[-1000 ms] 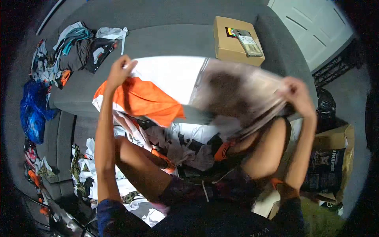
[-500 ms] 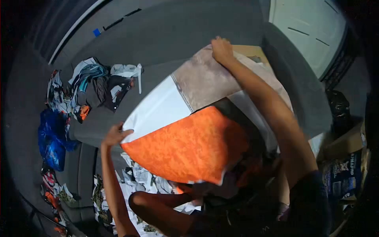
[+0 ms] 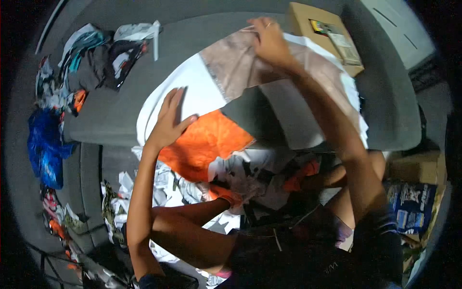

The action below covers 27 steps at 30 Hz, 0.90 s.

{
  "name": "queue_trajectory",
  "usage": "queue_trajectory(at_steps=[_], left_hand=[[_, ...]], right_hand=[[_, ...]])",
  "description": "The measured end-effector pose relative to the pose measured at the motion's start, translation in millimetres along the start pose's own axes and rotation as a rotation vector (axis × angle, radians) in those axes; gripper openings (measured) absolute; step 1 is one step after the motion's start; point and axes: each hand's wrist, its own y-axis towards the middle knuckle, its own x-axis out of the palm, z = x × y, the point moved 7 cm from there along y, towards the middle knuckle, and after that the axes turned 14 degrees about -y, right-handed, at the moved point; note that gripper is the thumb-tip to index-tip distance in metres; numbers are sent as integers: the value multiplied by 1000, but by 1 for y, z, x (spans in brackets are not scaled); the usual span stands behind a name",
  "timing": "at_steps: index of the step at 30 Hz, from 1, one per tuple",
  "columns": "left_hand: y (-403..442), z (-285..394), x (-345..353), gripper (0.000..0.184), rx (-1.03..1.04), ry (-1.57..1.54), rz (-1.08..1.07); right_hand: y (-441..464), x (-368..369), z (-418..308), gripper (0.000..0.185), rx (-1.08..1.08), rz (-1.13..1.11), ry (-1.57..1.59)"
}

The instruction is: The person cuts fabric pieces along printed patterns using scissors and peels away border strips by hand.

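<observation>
A patchwork piece of fabric with white, beige, grey and orange panels lies spread over the grey sofa seat, its beige panel (image 3: pixel 228 60) at the far side. The orange panel (image 3: pixel 207 139) hangs over the seat's front edge. My left hand (image 3: pixel 168 123) rests on the white and orange panels, palm down with fingers stretched out. At the far edge of the beige panel, my right hand (image 3: pixel 272 43) lies on the fabric with its fingers apart; a ring shows on one finger.
Crumpled clothes and scraps (image 3: pixel 94 58) lie at the left of the sofa (image 3: pixel 390 111), with a blue plastic bag (image 3: pixel 45 144) below them. A cardboard box (image 3: pixel 301 19) with small items stands at the back right. Fabric scraps (image 3: pixel 168 183) cover the floor around my legs.
The fabric has come down from being held up to lying on the seat. My left hand has let go of its corner and moved right and up onto it. The view has tilted down.
</observation>
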Motion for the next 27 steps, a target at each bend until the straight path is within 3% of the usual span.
queue_trajectory(at_steps=[1, 2, 3, 6, 9, 11, 14, 16, 17, 21, 24, 26, 27], left_hand=[[4, 0, 10, 66, 12, 30, -29], [2, -4, 16, 68, 6, 106, -59], [-3, -8, 18, 71, 6, 184, -84], [-5, -1, 18, 71, -10, 165, -104], [-3, -4, 15, 70, 2, 107, -119], [-2, -8, 17, 70, -15, 51, -131], [-2, -12, 18, 68, -59, -97, -111], [1, -16, 16, 67, -108, -244, -90], [0, -18, 15, 67, -98, -238, -96], [8, -31, 10, 59, -61, -84, -123], [14, -36, 7, 57, -12, -11, -133], [12, -40, 4, 55, 14, 56, -132], [12, -42, 4, 55, 27, 54, -134]], right_hand=[[-18, -29, -3, 37, -75, 86, 209], [-32, -43, 0, 39, -88, -41, 468], [-66, -60, 2, 40, -112, 102, 242], [-151, -82, 30, 39, 21, 49, 250], [-192, -101, 52, 38, -58, -94, 327], [-199, -117, 66, 34, -97, -190, 862], [-194, -135, 134, 32, 221, -205, 636], [-193, -147, 179, 27, 403, -150, 189], [-199, -149, 184, 27, 412, -141, 188], [-229, -126, 186, 21, 362, -469, -288], [-244, -147, 182, 20, 289, -449, -261], [-250, -165, 182, 27, 457, -723, -262], [-251, -175, 177, 30, 477, -741, -252]])
